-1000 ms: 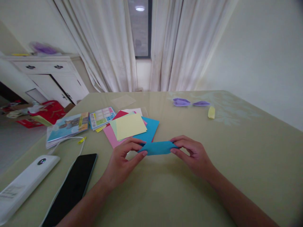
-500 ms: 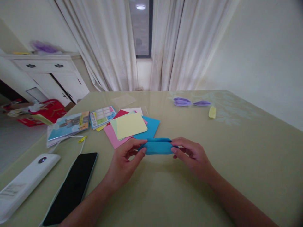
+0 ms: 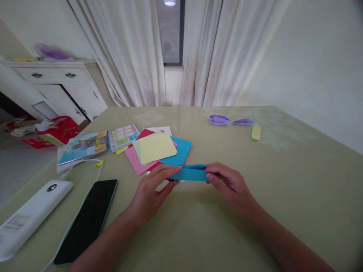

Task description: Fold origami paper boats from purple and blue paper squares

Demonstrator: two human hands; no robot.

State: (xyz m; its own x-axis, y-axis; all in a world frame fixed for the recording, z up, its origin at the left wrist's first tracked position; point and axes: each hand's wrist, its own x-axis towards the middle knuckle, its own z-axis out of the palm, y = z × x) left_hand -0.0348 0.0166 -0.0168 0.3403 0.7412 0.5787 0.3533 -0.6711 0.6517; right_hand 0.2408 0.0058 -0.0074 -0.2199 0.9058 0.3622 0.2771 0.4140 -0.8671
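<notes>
A strip of folded blue paper (image 3: 193,174) is held just above the table, its long side running left to right. My left hand (image 3: 154,189) pinches its left end, with the thumb below and the fingers on top. At the right end, my right hand (image 3: 228,183) grips the paper between thumb and fingers. A narrow gap shows between the folded layers along the upper edge. Fingers cover both ends of the strip. Just behind it lies a pile of coloured paper sheets, with a pale yellow sheet (image 3: 158,147) on top and a blue sheet (image 3: 181,149) beneath.
Purple folded papers (image 3: 219,120) and a small yellow folded piece (image 3: 256,133) lie at the back right. On the left are a black phone (image 3: 86,221), a white device (image 3: 35,215) with a cable, a booklet (image 3: 82,147) and a printed card pack (image 3: 124,137).
The blue strip looks narrower from the front, its face tipped. My left thumb has shifted from its front face to beneath its lower edge. The right hand keeps its hold.
</notes>
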